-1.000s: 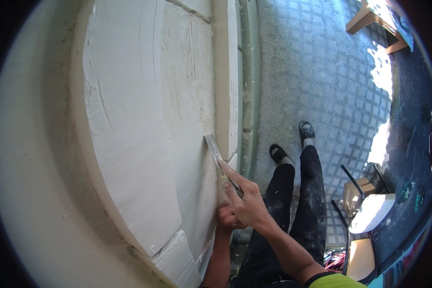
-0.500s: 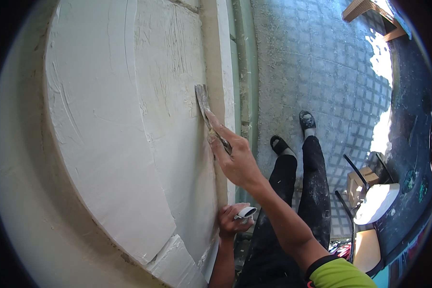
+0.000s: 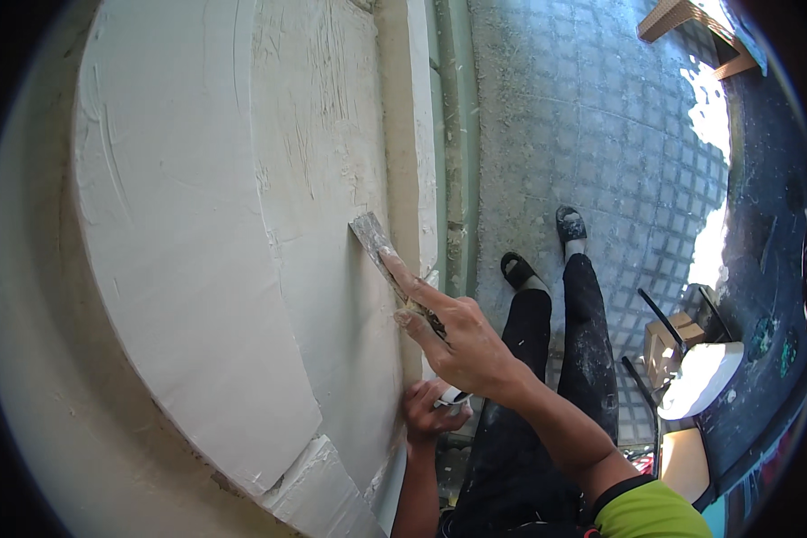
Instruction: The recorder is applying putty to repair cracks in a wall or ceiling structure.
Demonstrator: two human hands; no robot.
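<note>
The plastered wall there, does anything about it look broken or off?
Yes. At the lower end of the raised white band, a cracked-off chunk sits askew, split from the rest by a visible gap. The plaster beside the putty knife in the right hand is rough and streaked, not smooth.

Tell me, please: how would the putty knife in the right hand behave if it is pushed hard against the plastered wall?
The putty knife has a thin, flat blade, so it would probably flex a little instead of staying rigid. The right hand presses one finger along it, which suggests it needs backing. Plaster crusts the blade, so it may drag on the wall, and it looks light.
</note>
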